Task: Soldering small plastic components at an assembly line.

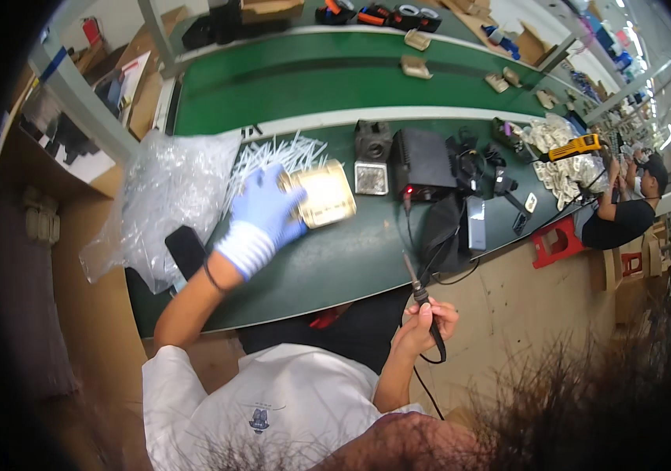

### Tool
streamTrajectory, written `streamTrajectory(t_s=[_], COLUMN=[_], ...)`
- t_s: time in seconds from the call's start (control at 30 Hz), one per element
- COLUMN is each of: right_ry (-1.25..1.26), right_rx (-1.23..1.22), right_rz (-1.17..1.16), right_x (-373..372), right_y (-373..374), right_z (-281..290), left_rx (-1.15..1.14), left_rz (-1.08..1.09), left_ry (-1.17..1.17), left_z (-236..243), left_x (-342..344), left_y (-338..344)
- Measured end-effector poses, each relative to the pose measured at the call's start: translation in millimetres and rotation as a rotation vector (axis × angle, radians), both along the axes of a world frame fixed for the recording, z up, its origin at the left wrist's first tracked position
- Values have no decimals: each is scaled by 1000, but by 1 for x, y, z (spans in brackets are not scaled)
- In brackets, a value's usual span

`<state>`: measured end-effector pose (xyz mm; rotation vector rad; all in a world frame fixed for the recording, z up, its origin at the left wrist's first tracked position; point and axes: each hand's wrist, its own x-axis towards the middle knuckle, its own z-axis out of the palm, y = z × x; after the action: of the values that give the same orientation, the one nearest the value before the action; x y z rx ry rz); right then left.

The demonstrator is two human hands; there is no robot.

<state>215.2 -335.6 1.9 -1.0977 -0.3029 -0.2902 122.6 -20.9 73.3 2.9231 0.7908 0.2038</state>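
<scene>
Dark wispy hair [579,392], 4 o'clock. Right hand [428,320], outside front edge of smooth green bench [335,271], pinches soldering iron [420,296]. Open room at 6 o'clock from boxy cream plastic housing [331,196], whose 9 o'clock side gloved left hand [265,208] grips.

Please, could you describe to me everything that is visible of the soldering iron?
The iron is slim, with a black handle, plastic or rubber by its look, a dark ribbed collar and a narrow metal barrel. The bare right hand holds it by the handle, near the table's front edge. In the picture it slants, tip up and slightly left. A black cable trails from the handle. Whether the tip touches anything, or is hot, I cannot tell.
</scene>
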Motion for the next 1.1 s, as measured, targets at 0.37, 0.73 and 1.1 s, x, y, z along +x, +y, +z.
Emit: streamTrajectory(t_s=[0.37,0.73,1.1], right_ry=[-32,-294,-647], right_rx=[-88,-573,-578], right_rz=[152,296,412], right_x=[-9,-37,-61], right_y=[17,68,114], right_z=[3,-28,-54], left_rx=[20,-29,684], left_rz=[-166,591,1362], left_ry=[-604,-1000,-497], left_z=[41,71,0], left_x=[112,-285,-614], left_y=[103,85,391])
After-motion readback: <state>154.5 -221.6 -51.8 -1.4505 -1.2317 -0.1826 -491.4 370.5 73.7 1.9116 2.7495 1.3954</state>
